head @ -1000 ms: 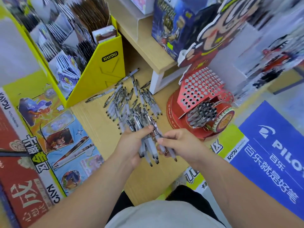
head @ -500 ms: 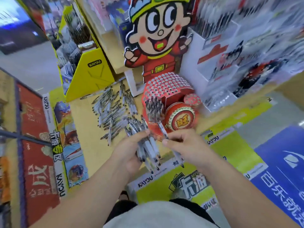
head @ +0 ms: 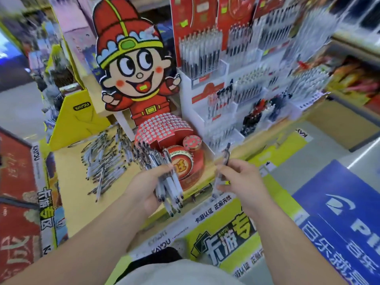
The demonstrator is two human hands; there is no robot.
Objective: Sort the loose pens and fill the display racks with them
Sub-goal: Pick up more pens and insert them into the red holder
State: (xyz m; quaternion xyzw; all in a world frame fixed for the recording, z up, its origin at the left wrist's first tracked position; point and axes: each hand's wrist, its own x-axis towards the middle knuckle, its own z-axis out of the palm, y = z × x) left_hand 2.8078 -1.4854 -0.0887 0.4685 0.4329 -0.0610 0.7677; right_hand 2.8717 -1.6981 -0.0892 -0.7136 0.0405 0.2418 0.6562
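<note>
At 12 o'clock beyond the right hand [head: 240, 182], nearer of the two, stand the white racks [head: 196, 118]; it pinches one pen [head: 226, 155], axis 12-to-6, while left hand [head: 144, 188] grips a pen bundle [head: 168, 182].

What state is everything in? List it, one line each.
Left grip: holds the pen bundle.
Right grip: pinches a single pen.
Loose pens: lying scattered on the shelf.
Red rack: upper holes empty, few pens in front.
White racks: stocked with standing pens.
</note>
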